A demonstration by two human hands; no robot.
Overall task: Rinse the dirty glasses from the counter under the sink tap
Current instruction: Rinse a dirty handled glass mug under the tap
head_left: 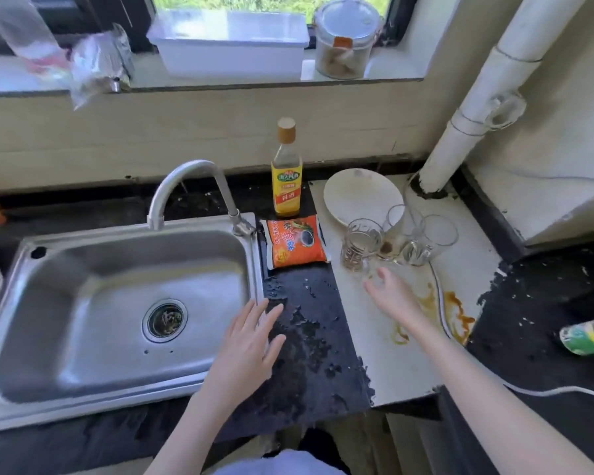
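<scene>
Roughly, by item:

Sink (24, 269): stainless steel, brushed, rounded rect. basin w/ round drain strainer (164, 319). Curved metal tap (189, 186) at back rim, spout over basin.

Desk (306, 337): black speckled stone, surface flaking and wet beside sink; pale cream board (384, 365) laid over it to the right, w/ orange-brown stain rings near its right edge.

Glasses, 3 pcs, clear, grouped at the board's back: mug w/ handle (359, 246), ribbed base, brown dregs; middle glass (393, 240), dark residue at bottom; right glass (431, 240), tilted or leaning, cannot tell which. All close together; cannot tell if they touch. White round plate (357, 190) leans behind them.

Other: tall bottle (286, 173), yellow label, tan cap, upright behind sink corner; orange soft packet (297, 241) flat between tap base and mug; white pipe (474, 104) slanting up the wall corner; white cable (441, 303) trailing across board.

Left hand (251, 341): grip open, fingers straight and spread, over sink's right rim and the wet stone, holding nothing.

Right hand (391, 296): grip open, fingers loose, just in front of the mug; contact w/ handle not clear.

Room: bare board ahead of glasses; basin free below spout.
</scene>
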